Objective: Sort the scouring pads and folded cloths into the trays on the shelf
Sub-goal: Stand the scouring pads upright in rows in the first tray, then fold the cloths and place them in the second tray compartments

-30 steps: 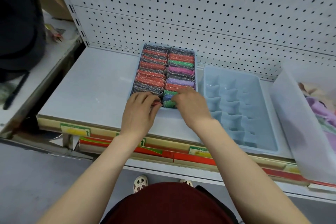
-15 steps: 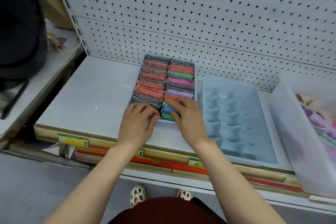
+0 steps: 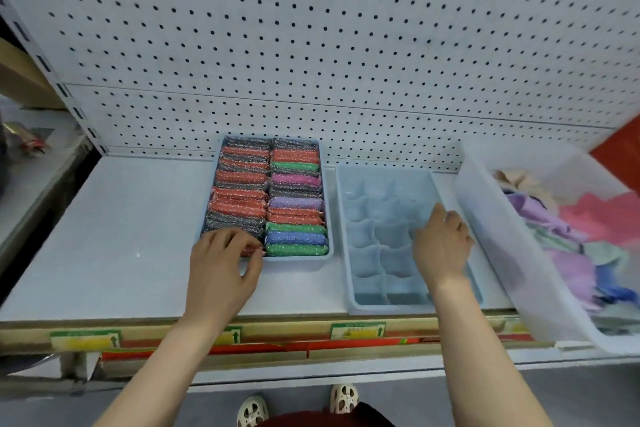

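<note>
Since a second ago my right hand (image 3: 441, 246) has left the scouring pads (image 3: 270, 198) and now hovers, fingers relaxed, over the empty divided tray (image 3: 349, 288) mid-frame. My left hand (image 3: 221, 263) pinches a pad at the full tray's near edge. Next I'd reach right to the clear bin (image 3: 502, 253) and take one folded cloth (image 3: 540, 215) per compartment.

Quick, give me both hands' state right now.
Left hand: fingers curled onto the near pads in the scouring pad tray; grip cannot be told.
Right hand: open, empty, over the divided tray.
</note>
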Motion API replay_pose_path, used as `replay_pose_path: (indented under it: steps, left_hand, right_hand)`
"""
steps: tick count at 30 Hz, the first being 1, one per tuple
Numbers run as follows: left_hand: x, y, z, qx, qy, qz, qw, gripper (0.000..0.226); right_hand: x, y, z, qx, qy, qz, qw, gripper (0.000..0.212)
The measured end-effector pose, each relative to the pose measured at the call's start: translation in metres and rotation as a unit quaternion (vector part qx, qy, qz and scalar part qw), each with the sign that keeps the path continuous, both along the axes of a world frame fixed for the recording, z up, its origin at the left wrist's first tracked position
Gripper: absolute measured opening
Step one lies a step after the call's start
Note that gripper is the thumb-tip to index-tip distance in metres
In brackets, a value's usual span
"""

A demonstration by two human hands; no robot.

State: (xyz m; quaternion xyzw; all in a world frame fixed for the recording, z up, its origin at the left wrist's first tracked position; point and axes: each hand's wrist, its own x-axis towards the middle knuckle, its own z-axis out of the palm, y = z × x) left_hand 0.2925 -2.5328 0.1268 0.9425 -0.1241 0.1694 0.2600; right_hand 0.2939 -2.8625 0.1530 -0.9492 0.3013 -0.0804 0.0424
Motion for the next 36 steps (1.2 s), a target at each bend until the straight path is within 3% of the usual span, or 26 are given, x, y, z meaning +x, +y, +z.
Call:
replay_pose_path:
  steps: [2, 8, 11, 15, 20, 29, 33, 36]
  left_hand:
    - [0.002, -0.004, 0.001, -0.002, -0.001, -0.007, 1.000, 0.022]
    - [-0.001, -0.016, 0.006, 0.009, 0.034, -0.025, 0.999, 0.018]
    - [-0.005, -0.021, 0.015, 0.032, 0.019, -0.015, 0.999, 0.020]
    - [0.003, -0.050, 0.029, 0.096, 0.002, -0.079, 0.992, 0.039]
    - [0.017, -0.088, 0.018, 0.195, 0.070, -0.144, 0.968, 0.055]
    - [0.019, -0.107, 0.014, 0.220, 0.080, -0.134, 0.963, 0.055]
    - [0.017, -0.112, 0.014, 0.224, 0.083, -0.139, 0.961, 0.055]
    - [0.017, -0.118, 0.019, 0.212, 0.091, -0.123, 0.965, 0.054]
  right_hand:
    - [-0.003, -0.012, 0.004, -0.010, 0.040, 0.010, 0.999, 0.038]
    - [0.009, -0.034, 0.007, 0.037, 0.068, 0.027, 0.997, 0.036]
    - [0.020, -0.042, 0.005, 0.030, 0.076, 0.043, 0.996, 0.046]
    - [0.015, -0.010, 0.002, 0.011, 0.029, 0.102, 0.994, 0.047]
    - [-0.032, 0.055, 0.001, 0.124, 0.153, 0.130, 0.972, 0.059]
    - [-0.015, 0.031, -0.006, 0.080, 0.088, 0.144, 0.982, 0.057]
    - [-0.006, 0.026, 0.001, 0.088, 0.099, 0.159, 0.978, 0.071]
    - [-0.004, 0.019, 0.006, 0.122, 0.109, 0.185, 0.969, 0.055]
